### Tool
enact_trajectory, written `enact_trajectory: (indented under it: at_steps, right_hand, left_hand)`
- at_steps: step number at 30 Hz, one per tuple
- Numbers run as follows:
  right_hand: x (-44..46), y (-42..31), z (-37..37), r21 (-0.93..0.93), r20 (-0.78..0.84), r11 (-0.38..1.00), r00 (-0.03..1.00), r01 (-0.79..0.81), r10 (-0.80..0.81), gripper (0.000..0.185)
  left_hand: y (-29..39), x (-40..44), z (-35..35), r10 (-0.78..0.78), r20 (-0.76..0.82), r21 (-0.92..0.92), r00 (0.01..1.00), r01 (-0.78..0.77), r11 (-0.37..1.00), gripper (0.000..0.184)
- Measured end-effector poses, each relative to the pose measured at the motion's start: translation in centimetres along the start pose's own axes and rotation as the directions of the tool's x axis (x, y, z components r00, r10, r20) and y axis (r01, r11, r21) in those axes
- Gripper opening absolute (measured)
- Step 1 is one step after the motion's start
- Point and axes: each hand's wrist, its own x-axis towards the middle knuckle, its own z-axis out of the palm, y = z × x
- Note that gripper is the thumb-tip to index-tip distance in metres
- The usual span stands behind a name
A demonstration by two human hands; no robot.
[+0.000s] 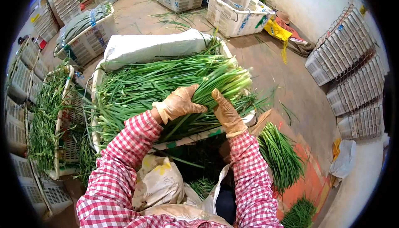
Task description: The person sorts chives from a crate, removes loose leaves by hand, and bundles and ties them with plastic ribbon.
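Long green stalks with pale ends fill a white crate in front of me. My left hand, in a tan glove, has its fingers and thumb around a bunch of stalks above the crate. The bunch's pale ends point to the upper right. My right hand, gloved too, is against the near right side of that bunch with its thumb up; its other fingers are mostly hidden. White sheeting lies over the crate's far side.
Bundles of stalks lie on the floor at the right. A crate of loose greens stands left. More crates are at the back, stacked crates by the right wall. A yellow bag lies behind.
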Motion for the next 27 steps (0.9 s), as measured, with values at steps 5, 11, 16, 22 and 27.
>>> enact_trajectory:
  at_steps: [5, 11, 16, 22, 27]
  right_hand:
    - [0.0, -7.2, 10.5, -0.128, 0.211, 0.861, 0.861, 0.493, -0.462, 0.042]
    - [-2.1, -19.5, 19.8, -0.574, 0.769, -0.384, 0.314, 0.723, -0.557, 0.045]
    - [-5.9, -18.4, 23.4, -0.552, 0.832, -0.59, 0.344, 0.589, -0.434, 0.071]
    - [-15.8, -9.7, 19.7, -0.85, 0.453, 0.237, 0.883, 0.47, -0.127, 0.127]
    - [-23.4, -3.1, 13.0, -0.987, 0.137, -0.12, 0.95, 0.106, -0.282, 0.11]
  left_hand:
    - [10.3, -5.1, -6.0, 0.285, -0.099, 0.473, 0.953, -0.207, 0.856, 0.062]
    - [21.1, -10.0, -8.2, 0.602, -0.313, 0.187, 0.734, -0.574, 0.797, 0.053]
    - [17.2, -9.0, -8.0, 0.632, -0.625, -0.235, 0.458, -0.882, 0.408, 0.047]
    - [12.5, -12.9, 0.0, 0.16, -0.634, -0.73, 0.756, -0.654, 0.197, 0.041]
    - [10.2, -13.7, 5.7, 0.138, -0.442, -0.806, 0.887, -0.324, -0.496, 0.047]
